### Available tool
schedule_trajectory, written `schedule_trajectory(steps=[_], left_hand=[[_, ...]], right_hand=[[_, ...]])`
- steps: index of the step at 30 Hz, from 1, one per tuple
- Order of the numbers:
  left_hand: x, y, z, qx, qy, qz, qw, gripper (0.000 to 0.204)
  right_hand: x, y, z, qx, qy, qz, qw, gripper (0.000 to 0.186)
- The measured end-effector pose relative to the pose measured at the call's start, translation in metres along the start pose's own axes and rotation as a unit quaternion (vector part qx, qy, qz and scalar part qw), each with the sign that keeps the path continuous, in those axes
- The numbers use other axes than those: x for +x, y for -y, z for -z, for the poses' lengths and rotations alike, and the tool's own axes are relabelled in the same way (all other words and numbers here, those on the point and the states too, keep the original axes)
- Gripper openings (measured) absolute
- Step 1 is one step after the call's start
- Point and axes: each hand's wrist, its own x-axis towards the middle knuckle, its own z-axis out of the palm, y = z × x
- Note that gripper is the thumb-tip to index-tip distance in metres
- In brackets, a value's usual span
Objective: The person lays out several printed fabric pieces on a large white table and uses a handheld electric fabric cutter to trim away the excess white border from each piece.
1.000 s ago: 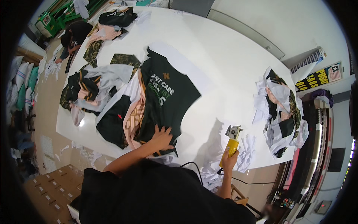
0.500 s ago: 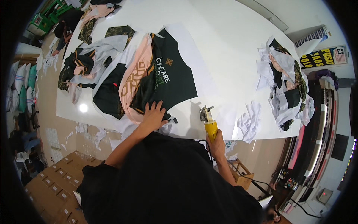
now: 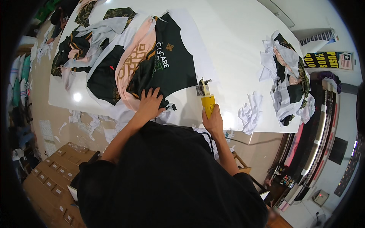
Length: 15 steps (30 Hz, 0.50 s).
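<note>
My right hand (image 3: 214, 121) grips the yellow body of an electric cloth cutter (image 3: 208, 105). The cutter's metal head meets the lower right corner of a dark green printed fabric panel (image 3: 178, 70); whether the blade is in the cloth is too small to tell. Fingers spread, my left hand (image 3: 149, 105) presses flat on the near part of this cloth. A peach strip with gold pattern (image 3: 133, 62) runs folded along the panel's left side. White margin lies beyond its right edge.
Heaped fabric pieces (image 3: 81, 47) lie at the table's left, and another pile (image 3: 291, 78) at the right. Crumpled white scraps (image 3: 251, 113) sit near the front edge of the white table (image 3: 232, 49). Cardboard boxes (image 3: 49, 178) stand at lower left; a power cord hangs by my right arm.
My right hand has brought the cutter forward and left, from bare table to the panel's corner. My left hand stays on the cloth. The whole view has shifted slightly.
</note>
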Motion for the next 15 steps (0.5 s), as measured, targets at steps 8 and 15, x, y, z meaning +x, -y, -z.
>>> schedule_trajectory(steps=[8,15], left_hand=[[-0.003,0.002,-0.001,-0.012,-0.002,0.001,1.0,0.058],[-0.004,0.003,-0.001,-0.021,-0.011,0.0,1.0,0.058]], right_hand=[[0.018,0.011,-0.001,-0.025,-0.006,0.019,0.999,0.044],[0.051,0.021,-0.003,-0.022,-0.023,0.064,0.997,0.044]])
